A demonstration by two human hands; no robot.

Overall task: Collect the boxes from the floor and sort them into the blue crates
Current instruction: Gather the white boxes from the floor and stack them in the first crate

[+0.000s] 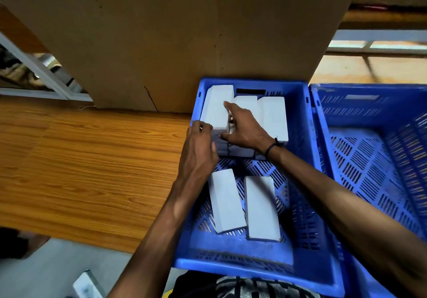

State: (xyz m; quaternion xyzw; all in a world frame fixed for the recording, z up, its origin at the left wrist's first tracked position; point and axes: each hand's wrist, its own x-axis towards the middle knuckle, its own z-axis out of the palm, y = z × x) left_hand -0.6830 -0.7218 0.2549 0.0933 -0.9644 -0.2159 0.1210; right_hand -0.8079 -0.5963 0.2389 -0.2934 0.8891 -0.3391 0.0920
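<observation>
A blue crate point(300, 216) sits on a wooden table and holds several white boxes. Three of them stand in a row at its far end, stacked on others. My left hand point(198, 152) grips the near left corner of the leftmost white box point(217, 106). My right hand point(245, 129) rests on the same box's right side, index finger stretched over its top. Two more white boxes point(227, 200) point(261, 207) lie flat on the crate floor closer to me. A second blue crate point(379, 159) stands to the right with nothing visible inside.
A large cardboard carton point(184, 32) rises right behind the crates. The wooden table top point(80, 170) extends to the left. A small white box point(86, 285) lies on the grey floor at the lower left. Windows show at both sides.
</observation>
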